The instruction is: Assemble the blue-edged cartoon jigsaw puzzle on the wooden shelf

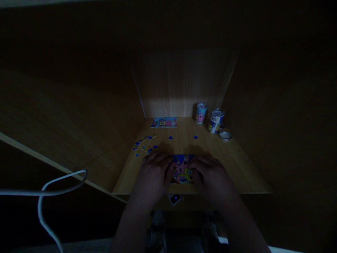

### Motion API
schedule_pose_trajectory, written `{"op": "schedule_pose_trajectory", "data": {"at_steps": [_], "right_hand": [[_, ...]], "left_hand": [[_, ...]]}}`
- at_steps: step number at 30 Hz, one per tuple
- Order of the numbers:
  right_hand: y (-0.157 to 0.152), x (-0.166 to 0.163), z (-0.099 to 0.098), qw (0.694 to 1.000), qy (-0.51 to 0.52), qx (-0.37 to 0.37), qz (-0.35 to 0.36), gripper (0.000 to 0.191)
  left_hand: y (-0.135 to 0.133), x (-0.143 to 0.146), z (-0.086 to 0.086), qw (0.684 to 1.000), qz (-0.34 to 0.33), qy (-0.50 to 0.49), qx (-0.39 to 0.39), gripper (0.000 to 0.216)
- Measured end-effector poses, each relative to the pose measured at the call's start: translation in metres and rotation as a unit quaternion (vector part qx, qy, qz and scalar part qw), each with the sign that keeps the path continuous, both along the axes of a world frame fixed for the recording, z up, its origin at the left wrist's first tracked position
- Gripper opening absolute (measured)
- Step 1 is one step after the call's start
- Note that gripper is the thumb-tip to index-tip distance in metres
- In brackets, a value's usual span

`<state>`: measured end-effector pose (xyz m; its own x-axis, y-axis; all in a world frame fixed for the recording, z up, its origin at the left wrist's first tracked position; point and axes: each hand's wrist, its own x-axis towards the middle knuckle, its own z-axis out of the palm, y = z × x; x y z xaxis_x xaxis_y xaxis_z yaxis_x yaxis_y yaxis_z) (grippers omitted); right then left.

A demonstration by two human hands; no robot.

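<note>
A partly assembled jigsaw puzzle (182,171) with a pink and a yellow cartoon figure on a blue ground lies flat near the shelf's front edge. My left hand (157,169) is closed at its left side, thumb and fingers bent against it. From the right, my right hand (210,171) grips the opposite side in the same way. Both hands cover parts of the puzzle's edges. Loose puzzle pieces (149,150) lie scattered beyond my left hand. Two single pieces, one blue piece (171,137) and another blue piece (195,137), lie farther back.
A cartoon picture strip (163,122) lies against the back wall. At the back right stand a pink-figured can (201,113) and a second can (216,121), beside a round lid (225,135). Wooden panels enclose the shelf. A white cable (42,207) hangs at the left.
</note>
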<state>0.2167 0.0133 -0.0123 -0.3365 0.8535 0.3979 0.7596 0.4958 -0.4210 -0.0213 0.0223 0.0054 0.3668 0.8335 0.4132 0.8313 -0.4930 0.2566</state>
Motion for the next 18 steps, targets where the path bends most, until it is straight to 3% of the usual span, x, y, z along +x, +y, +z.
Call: {"op": "schedule_pose_trajectory", "data": {"at_steps": [15, 18], "right_hand": [[0.0004, 0.0010, 0.0015, 1.000, 0.003, 0.003, 0.007, 0.025], [0.0001, 0.0011, 0.0003, 1.000, 0.008, 0.008, 0.006, 0.024]], "left_hand": [[0.0016, -0.0024, -0.0012, 0.999, 0.009, -0.036, 0.002, 0.014], [0.0025, -0.0063, -0.0057, 0.996, 0.047, -0.066, 0.027, 0.015]]}}
